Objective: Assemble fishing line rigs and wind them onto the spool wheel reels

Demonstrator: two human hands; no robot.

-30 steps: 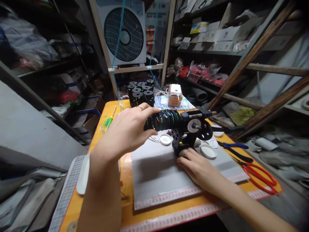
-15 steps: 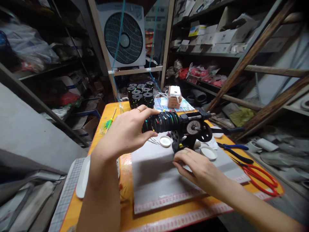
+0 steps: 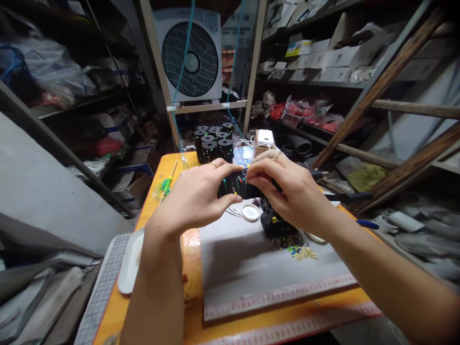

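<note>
Where it shows, the black roll (image 3: 233,185) (seemingly level) runs crosswise.

1. A box fan (image 3: 191,60) is standing above a pale wooden crossbar (image 3: 212,106) beyond the orange counter (image 3: 192,287).
2. Dark shelves (image 3: 323,83) at right are holding white cartons (image 3: 336,58) and plastic bags (image 3: 328,120).
3. A wooden ladder (image 3: 384,79) is slanting before them.
4. A pale panel (image 3: 46,177) is lining the left.

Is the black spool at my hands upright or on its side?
On its side: the black spool stretches from the left hand toward the right hand.
</note>
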